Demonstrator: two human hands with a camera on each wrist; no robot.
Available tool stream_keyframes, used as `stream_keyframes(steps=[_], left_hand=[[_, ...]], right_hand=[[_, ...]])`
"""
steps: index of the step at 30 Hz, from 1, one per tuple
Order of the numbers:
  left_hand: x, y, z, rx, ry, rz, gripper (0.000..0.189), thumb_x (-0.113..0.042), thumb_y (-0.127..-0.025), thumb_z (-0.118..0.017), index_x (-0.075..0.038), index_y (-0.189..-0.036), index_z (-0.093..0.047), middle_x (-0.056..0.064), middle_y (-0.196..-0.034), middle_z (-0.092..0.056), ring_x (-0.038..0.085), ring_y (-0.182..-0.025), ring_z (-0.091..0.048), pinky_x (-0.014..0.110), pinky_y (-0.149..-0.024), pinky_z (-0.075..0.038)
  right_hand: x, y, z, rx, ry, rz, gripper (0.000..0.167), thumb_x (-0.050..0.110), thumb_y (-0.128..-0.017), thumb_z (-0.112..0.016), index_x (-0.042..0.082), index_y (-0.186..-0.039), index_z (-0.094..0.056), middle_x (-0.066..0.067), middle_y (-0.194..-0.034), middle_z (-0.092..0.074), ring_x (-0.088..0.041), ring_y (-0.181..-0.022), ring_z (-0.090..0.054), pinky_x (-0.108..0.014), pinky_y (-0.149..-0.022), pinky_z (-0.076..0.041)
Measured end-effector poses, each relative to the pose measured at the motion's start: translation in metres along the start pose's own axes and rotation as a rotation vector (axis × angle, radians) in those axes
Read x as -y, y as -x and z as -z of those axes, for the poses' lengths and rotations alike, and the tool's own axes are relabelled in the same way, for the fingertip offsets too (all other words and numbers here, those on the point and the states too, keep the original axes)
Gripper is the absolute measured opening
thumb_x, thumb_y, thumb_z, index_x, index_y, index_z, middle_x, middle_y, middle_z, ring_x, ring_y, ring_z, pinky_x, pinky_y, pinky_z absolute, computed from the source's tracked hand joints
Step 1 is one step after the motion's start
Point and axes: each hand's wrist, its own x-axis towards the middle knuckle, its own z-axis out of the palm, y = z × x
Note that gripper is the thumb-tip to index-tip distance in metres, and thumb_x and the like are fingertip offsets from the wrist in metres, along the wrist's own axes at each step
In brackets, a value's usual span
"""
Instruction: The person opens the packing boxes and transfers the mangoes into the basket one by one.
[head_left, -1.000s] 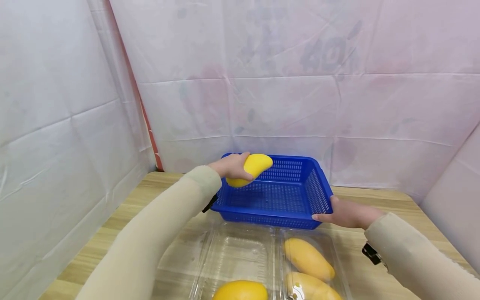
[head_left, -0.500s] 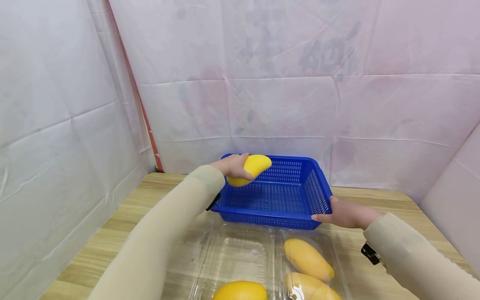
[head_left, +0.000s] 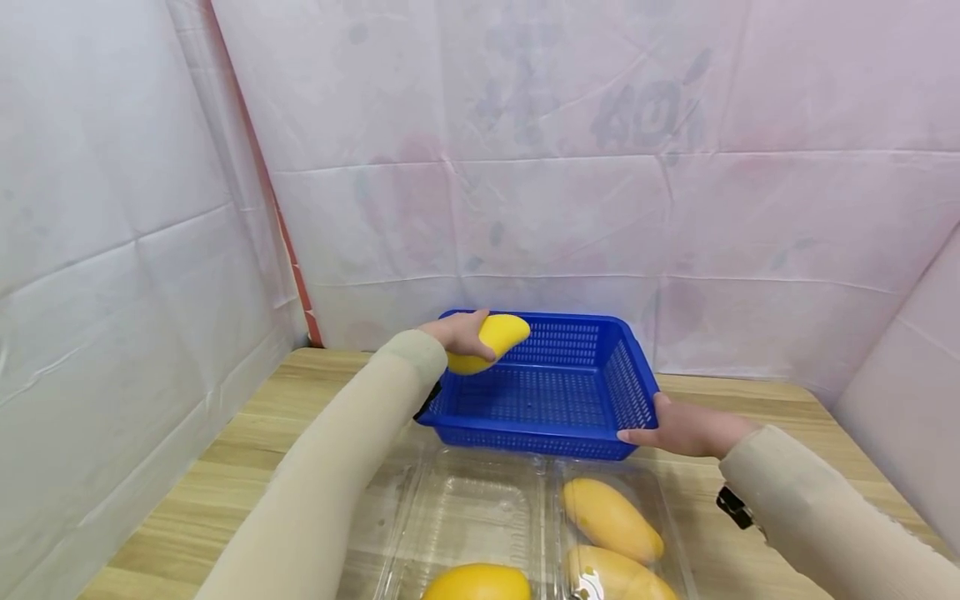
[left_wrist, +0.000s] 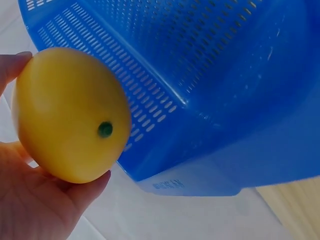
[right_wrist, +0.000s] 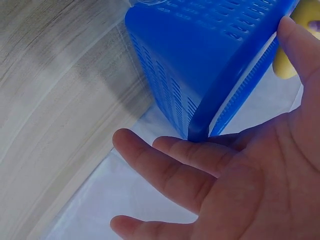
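A yellow mango (head_left: 504, 334) is gripped by my left hand (head_left: 463, 333) above the left end of a blue plastic basket (head_left: 525, 432). In the left wrist view, thumb and fingers span the mango (left_wrist: 72, 115), and a small green stem end shows. My right hand (head_left: 693, 427) touches the basket's front right corner. The right wrist view shows its thumb on the rim and its other fingers (right_wrist: 165, 172) fairly straight, spread at the basket's side (right_wrist: 190, 55). Much of the left hand's grip is hidden by the mango.
In front of the basket lies a clear plastic tray (head_left: 480, 508) with a mango (head_left: 477, 583) at its near end. Two paler mangoes (head_left: 611, 518) lie at the tray's right under clear plastic. White sheeting (head_left: 555, 208) hangs behind the wooden table (head_left: 247, 467).
The left hand and its mango have shifted slightly left over the basket. The whole head view has drifted a little. The right hand stays at the basket's corner.
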Motion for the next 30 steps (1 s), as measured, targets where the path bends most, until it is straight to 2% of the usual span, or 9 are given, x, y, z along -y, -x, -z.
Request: stream_keyframes(steps=[2,10,17,21,26,30], left_hand=[[0.002,-0.003,-0.001,0.007,0.008,0.002,0.092,-0.040,-0.082,-0.064,-0.013,-0.151,-0.009,0.010,-0.144,-0.035,0.025,-0.116,-0.042,0.042,-0.097,-0.036],[0.004,-0.010,-0.001,0.050,0.023,0.011,0.085,-0.039,-0.084,-0.063,-0.013,-0.150,-0.015,0.010,-0.141,-0.038,0.024,-0.114,-0.043,0.041,-0.097,-0.037],[0.010,-0.012,0.000,0.104,0.072,0.072,0.074,-0.037,-0.085,-0.064,-0.015,-0.146,-0.027,0.008,-0.130,-0.045,0.024,-0.107,-0.045,0.041,-0.093,-0.039],[0.014,-0.016,-0.002,0.095,0.065,0.105,0.072,-0.036,-0.083,-0.066,-0.017,-0.143,-0.032,0.007,-0.127,-0.047,0.024,-0.106,-0.045,0.041,-0.093,-0.039],[0.012,-0.019,-0.007,0.090,0.065,0.141,0.078,-0.036,-0.081,-0.068,-0.020,-0.147,-0.028,0.006,-0.135,-0.044,0.024,-0.108,-0.044,0.041,-0.095,-0.038],[0.007,-0.021,-0.008,0.072,0.004,0.161,0.075,-0.038,-0.080,-0.068,-0.020,-0.144,-0.033,0.006,-0.129,-0.048,0.023,-0.104,-0.048,0.040,-0.090,-0.041]], right_hand=[[0.000,-0.001,0.000,-0.004,-0.004,0.001,0.090,0.053,-0.085,-0.058,-0.024,-0.122,-0.028,-0.039,-0.114,-0.048,-0.048,-0.107,-0.050,-0.058,-0.087,-0.040],[0.004,-0.002,0.000,0.014,-0.017,-0.008,0.095,0.053,-0.085,-0.058,-0.024,-0.127,-0.023,-0.041,-0.120,-0.043,-0.050,-0.111,-0.047,-0.059,-0.088,-0.039],[0.010,-0.005,-0.001,0.017,0.004,-0.017,0.105,0.058,-0.084,-0.056,-0.026,-0.131,-0.015,-0.044,-0.127,-0.035,-0.053,-0.115,-0.042,-0.061,-0.090,-0.037],[0.012,-0.008,-0.002,0.019,0.025,-0.033,0.107,0.059,-0.084,-0.056,-0.028,-0.131,-0.013,-0.045,-0.129,-0.032,-0.054,-0.115,-0.041,-0.061,-0.091,-0.036],[0.013,-0.008,-0.001,0.023,0.023,-0.040,0.105,0.056,-0.084,-0.057,-0.028,-0.131,-0.013,-0.045,-0.128,-0.033,-0.054,-0.115,-0.041,-0.061,-0.091,-0.036],[0.013,-0.007,-0.001,0.021,-0.009,-0.033,0.103,0.055,-0.084,-0.058,-0.026,-0.130,-0.016,-0.045,-0.127,-0.035,-0.054,-0.115,-0.041,-0.061,-0.091,-0.036]])
